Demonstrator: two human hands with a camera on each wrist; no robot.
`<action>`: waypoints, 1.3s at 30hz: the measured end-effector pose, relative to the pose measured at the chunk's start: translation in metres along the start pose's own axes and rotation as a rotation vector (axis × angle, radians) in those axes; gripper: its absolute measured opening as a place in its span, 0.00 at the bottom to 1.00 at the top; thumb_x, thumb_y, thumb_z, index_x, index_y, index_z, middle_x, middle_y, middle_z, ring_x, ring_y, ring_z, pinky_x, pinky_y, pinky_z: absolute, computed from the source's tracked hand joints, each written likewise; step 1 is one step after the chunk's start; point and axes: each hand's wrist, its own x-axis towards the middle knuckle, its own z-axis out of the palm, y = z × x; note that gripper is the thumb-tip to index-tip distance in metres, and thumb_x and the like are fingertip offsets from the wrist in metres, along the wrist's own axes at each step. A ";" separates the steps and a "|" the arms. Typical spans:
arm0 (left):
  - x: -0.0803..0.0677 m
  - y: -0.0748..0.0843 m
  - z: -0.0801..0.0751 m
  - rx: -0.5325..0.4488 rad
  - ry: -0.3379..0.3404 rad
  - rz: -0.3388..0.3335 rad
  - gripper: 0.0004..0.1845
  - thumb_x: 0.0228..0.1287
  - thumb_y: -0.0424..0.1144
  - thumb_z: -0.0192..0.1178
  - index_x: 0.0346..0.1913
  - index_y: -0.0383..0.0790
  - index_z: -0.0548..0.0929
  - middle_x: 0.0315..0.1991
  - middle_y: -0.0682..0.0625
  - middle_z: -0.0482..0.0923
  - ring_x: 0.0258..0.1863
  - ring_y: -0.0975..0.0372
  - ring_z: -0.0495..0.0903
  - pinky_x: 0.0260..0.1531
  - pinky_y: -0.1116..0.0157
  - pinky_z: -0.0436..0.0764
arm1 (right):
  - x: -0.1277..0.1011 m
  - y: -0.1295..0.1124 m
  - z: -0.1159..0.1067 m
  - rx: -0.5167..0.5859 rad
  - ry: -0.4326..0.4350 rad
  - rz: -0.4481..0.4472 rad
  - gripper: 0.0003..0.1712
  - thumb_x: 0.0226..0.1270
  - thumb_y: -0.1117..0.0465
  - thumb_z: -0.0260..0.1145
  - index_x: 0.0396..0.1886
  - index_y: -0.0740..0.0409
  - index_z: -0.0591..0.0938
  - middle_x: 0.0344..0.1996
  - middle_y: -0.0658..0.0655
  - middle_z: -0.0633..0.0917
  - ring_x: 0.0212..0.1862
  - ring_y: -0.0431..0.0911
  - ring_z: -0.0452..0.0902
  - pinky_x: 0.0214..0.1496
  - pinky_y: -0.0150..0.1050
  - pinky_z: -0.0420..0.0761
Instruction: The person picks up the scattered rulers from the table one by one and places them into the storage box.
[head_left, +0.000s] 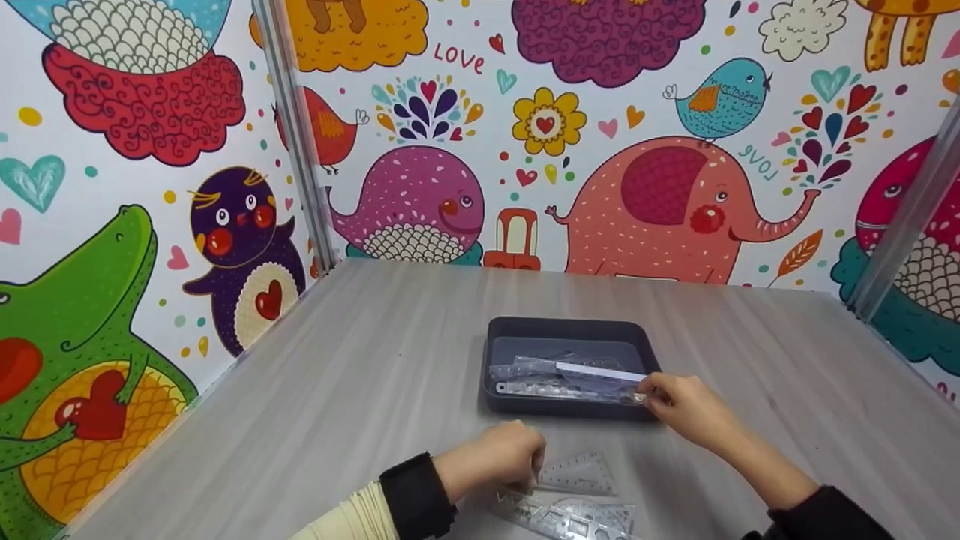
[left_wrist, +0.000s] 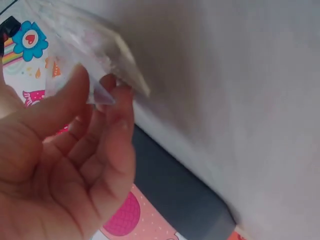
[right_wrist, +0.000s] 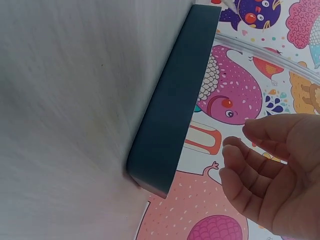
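In the head view, my left hand (head_left: 499,455) is low over the table beside a clear triangular set square (head_left: 577,474). Between its thumb and fingers the left wrist view shows a clear pointed corner (left_wrist: 101,93), which the hand pinches. More clear plastic drawing templates (head_left: 574,517) lie just below. My right hand (head_left: 688,405) hovers at the right end of a dark grey tray (head_left: 555,406), its thumb and fingers loosely bent with a gap between them in the right wrist view. Several clear rulers (head_left: 547,388) lie in the tray, one showing a bright white edge (head_left: 600,370).
The wood-grain table (head_left: 360,360) surrounds the tray. Cartoon-printed panels (head_left: 525,172) stand along the back and sides, joined by metal posts (head_left: 296,135). The tray's outer wall (right_wrist: 170,105) rises beside the right hand in the right wrist view.
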 end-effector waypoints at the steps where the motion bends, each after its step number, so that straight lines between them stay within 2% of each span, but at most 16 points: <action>1: 0.001 -0.001 -0.002 -0.031 0.003 -0.007 0.10 0.28 0.38 0.67 0.16 0.46 0.75 0.14 0.60 0.70 0.17 0.67 0.67 0.19 0.73 0.66 | 0.000 0.000 -0.001 0.001 0.000 0.008 0.06 0.50 0.67 0.58 0.29 0.58 0.77 0.19 0.48 0.75 0.20 0.38 0.65 0.19 0.29 0.66; 7: 0.009 -0.012 -0.019 -0.182 0.058 -0.048 0.08 0.35 0.35 0.64 0.19 0.45 0.75 0.18 0.59 0.72 0.18 0.68 0.69 0.19 0.73 0.68 | 0.000 0.002 -0.005 0.014 0.030 0.018 0.06 0.49 0.66 0.60 0.30 0.57 0.77 0.17 0.48 0.74 0.19 0.39 0.65 0.18 0.30 0.66; 10: 0.016 -0.021 -0.029 -0.220 0.129 -0.066 0.07 0.38 0.35 0.63 0.21 0.44 0.75 0.20 0.57 0.73 0.19 0.68 0.70 0.21 0.73 0.69 | 0.000 0.006 -0.006 0.075 0.006 0.037 0.07 0.50 0.66 0.59 0.32 0.58 0.76 0.16 0.49 0.74 0.18 0.39 0.66 0.17 0.31 0.67; 12: 0.022 -0.027 -0.035 -0.217 0.210 -0.071 0.06 0.40 0.35 0.62 0.22 0.44 0.75 0.21 0.57 0.74 0.21 0.67 0.71 0.22 0.73 0.70 | -0.002 0.008 -0.006 0.119 -0.019 0.060 0.08 0.51 0.66 0.59 0.34 0.59 0.76 0.17 0.50 0.75 0.18 0.40 0.67 0.17 0.31 0.68; 15: 0.036 -0.037 -0.041 -0.190 0.342 -0.090 0.05 0.41 0.34 0.62 0.22 0.44 0.75 0.21 0.55 0.75 0.21 0.65 0.72 0.22 0.71 0.70 | -0.004 0.009 -0.007 0.150 -0.038 0.089 0.09 0.52 0.65 0.58 0.36 0.60 0.75 0.18 0.51 0.75 0.18 0.40 0.68 0.17 0.31 0.69; 18: 0.053 -0.047 -0.042 -0.116 0.430 -0.128 0.04 0.41 0.34 0.61 0.21 0.44 0.76 0.21 0.55 0.76 0.21 0.63 0.74 0.21 0.68 0.71 | -0.004 0.010 -0.009 0.151 -0.039 0.141 0.10 0.52 0.64 0.58 0.37 0.59 0.76 0.19 0.51 0.75 0.19 0.41 0.68 0.19 0.32 0.70; 21: 0.073 -0.056 -0.038 -0.029 0.481 -0.163 0.04 0.41 0.32 0.57 0.20 0.45 0.75 0.19 0.55 0.75 0.19 0.61 0.74 0.18 0.65 0.70 | -0.005 0.011 -0.011 0.151 -0.040 0.185 0.11 0.52 0.64 0.58 0.37 0.58 0.76 0.19 0.51 0.75 0.20 0.41 0.68 0.20 0.33 0.70; 25: 0.091 -0.061 -0.029 0.122 0.542 -0.154 0.04 0.40 0.31 0.55 0.20 0.44 0.73 0.18 0.52 0.74 0.18 0.59 0.74 0.15 0.64 0.70 | -0.008 0.012 -0.011 0.171 -0.046 0.194 0.11 0.52 0.63 0.59 0.38 0.59 0.75 0.20 0.51 0.75 0.19 0.41 0.68 0.19 0.33 0.69; 28: 0.099 -0.060 -0.024 0.267 0.543 -0.132 0.03 0.41 0.32 0.57 0.22 0.43 0.74 0.20 0.50 0.75 0.20 0.58 0.74 0.17 0.63 0.71 | -0.010 0.013 -0.013 0.178 -0.050 0.181 0.12 0.52 0.62 0.59 0.38 0.59 0.75 0.20 0.51 0.75 0.19 0.41 0.68 0.19 0.33 0.69; 30: 0.103 -0.057 -0.023 0.338 0.500 -0.121 0.03 0.43 0.33 0.57 0.24 0.43 0.74 0.22 0.50 0.76 0.22 0.58 0.74 0.19 0.62 0.72 | -0.010 0.013 -0.015 0.174 -0.049 0.176 0.12 0.52 0.61 0.59 0.38 0.58 0.75 0.20 0.51 0.75 0.18 0.41 0.68 0.19 0.33 0.70; 35: 0.108 -0.054 -0.017 0.422 0.287 -0.139 0.08 0.48 0.34 0.56 0.34 0.43 0.74 0.30 0.49 0.76 0.29 0.57 0.75 0.26 0.62 0.74 | -0.010 0.014 -0.015 0.165 -0.047 0.173 0.13 0.52 0.60 0.59 0.38 0.58 0.75 0.19 0.51 0.74 0.18 0.41 0.68 0.19 0.33 0.69; 37: 0.110 -0.053 -0.015 0.432 0.225 -0.155 0.10 0.49 0.35 0.56 0.37 0.43 0.74 0.33 0.48 0.75 0.32 0.57 0.75 0.29 0.62 0.74 | -0.011 0.014 -0.014 0.160 -0.041 0.159 0.13 0.52 0.59 0.59 0.38 0.58 0.75 0.19 0.51 0.74 0.18 0.41 0.68 0.18 0.33 0.69; 39: 0.111 -0.054 -0.013 0.429 0.198 -0.171 0.11 0.48 0.34 0.56 0.38 0.43 0.74 0.34 0.48 0.75 0.33 0.56 0.75 0.30 0.61 0.74 | -0.011 0.015 -0.013 0.157 -0.035 0.147 0.13 0.52 0.59 0.59 0.38 0.58 0.75 0.19 0.51 0.74 0.17 0.40 0.68 0.18 0.32 0.69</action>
